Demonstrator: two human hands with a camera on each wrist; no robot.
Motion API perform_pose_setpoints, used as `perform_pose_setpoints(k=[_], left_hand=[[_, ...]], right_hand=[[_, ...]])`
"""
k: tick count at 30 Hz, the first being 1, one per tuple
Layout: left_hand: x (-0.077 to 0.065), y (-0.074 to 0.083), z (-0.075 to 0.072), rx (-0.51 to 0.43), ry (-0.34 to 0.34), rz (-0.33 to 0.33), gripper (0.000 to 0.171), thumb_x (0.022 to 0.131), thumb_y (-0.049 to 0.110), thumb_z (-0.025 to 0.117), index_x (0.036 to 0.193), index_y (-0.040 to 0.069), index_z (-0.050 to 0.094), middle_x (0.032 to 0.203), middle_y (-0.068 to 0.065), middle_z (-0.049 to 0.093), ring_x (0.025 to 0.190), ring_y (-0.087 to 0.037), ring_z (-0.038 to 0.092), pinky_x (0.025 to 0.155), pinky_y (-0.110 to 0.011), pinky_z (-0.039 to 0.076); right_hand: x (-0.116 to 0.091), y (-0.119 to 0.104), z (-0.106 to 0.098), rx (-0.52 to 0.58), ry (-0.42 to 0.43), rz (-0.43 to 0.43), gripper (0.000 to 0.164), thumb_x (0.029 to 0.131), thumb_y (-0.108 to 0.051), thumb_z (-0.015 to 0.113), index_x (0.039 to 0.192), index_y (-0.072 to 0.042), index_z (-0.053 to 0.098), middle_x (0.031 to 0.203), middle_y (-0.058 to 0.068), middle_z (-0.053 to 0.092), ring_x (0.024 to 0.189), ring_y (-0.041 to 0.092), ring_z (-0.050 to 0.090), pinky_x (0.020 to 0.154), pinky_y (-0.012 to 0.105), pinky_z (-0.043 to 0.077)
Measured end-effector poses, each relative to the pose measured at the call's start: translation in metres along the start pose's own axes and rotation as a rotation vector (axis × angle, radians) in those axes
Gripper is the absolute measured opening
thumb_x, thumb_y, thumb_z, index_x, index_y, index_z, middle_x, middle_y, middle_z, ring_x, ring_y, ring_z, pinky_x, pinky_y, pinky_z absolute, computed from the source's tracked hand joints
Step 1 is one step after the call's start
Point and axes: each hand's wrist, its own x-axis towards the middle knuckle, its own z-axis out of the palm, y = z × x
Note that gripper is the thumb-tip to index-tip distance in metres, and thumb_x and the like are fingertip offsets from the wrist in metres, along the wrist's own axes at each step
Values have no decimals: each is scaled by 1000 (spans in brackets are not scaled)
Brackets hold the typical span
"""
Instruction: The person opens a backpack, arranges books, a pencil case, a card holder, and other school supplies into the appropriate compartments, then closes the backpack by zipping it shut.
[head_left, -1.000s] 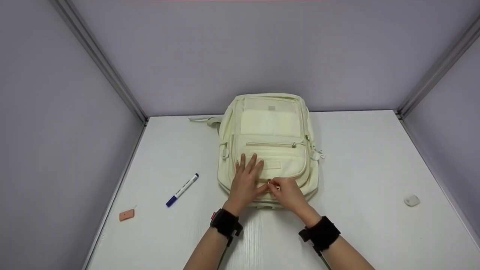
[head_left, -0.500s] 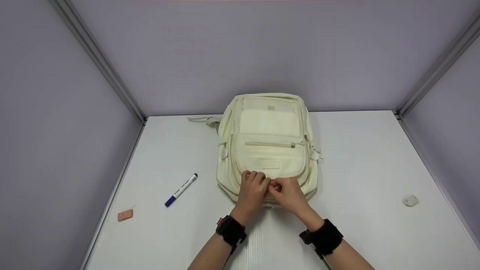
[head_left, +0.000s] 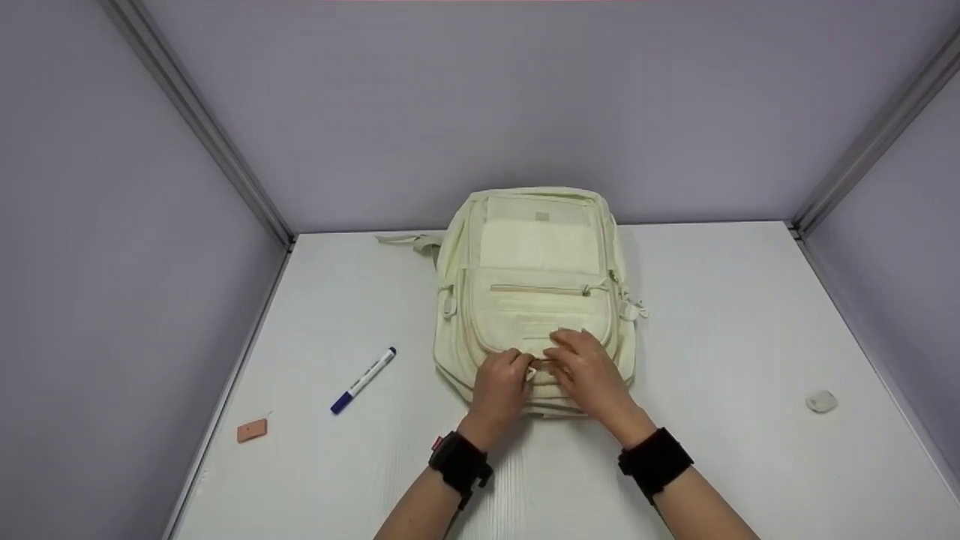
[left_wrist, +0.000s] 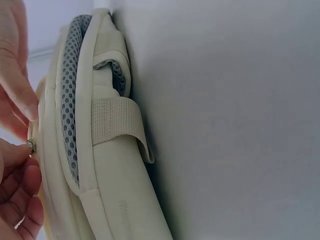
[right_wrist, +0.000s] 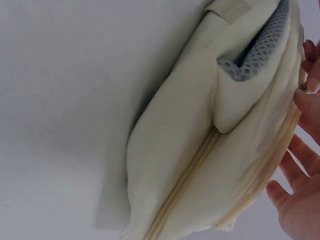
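A cream backpack (head_left: 541,247) lies front side up on the white table, its bottom end toward me. My left hand (head_left: 497,390) is at the lower edge of the front pocket, thumb and finger pinching a small metal zipper pull (left_wrist: 31,146). Just to its right, my right hand (head_left: 596,381) has its fingers loosely spread against the pocket's lower edge. The right wrist view shows that right hand (right_wrist: 300,200) holding nothing, beside the pocket's zipper seam (right_wrist: 257,177). Most of the pull is covered by the left fingers in the head view.
Left of the backpack lies a white marker with a blue cap (head_left: 364,380). Farther left is a small pink block-like item (head_left: 252,430). A small whitish item (head_left: 822,401) lies at the far right. Grey panels (head_left: 480,112) enclose the table's back and sides.
My left hand went from lying flat on the pocket to pinching the zipper pull. The right hand let go of its pinch there, loosened its fingers and shifted slightly right.
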Motion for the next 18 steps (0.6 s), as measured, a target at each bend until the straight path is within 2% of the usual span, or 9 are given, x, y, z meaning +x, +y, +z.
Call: perform_pose_setpoints(k=[5, 10, 18], left_hand=[[-1, -1, 0, 0, -6, -11, 11, 82, 6, 78, 85, 7, 68, 76, -2, 59, 65, -18, 60, 61, -32, 49], [0, -5, -4, -6, -26, -44, 12, 87, 13, 76, 87, 7, 65, 79, -2, 58, 66, -18, 60, 59, -32, 49], [1, -13, -15, -23, -59, -95, 13, 86, 12, 76, 85, 7, 65, 78, -2, 58, 67, -17, 59, 61, -32, 49]], right_hand=[[3, 3, 2, -13, 22, 4, 10, 83, -4, 77, 89, -6, 69, 114, 12, 66, 113, 32, 60, 97, 60, 41], [4, 4, -1, -3, -22, 21, 6, 90, -3, 69, 96, -4, 66, 114, 13, 67, 113, 31, 62, 95, 60, 43], [4, 5, -3, 39, -75, 70, 23, 94, -5, 65, 117, -1, 65, 101, 11, 69, 116, 31, 60, 99, 59, 40]])
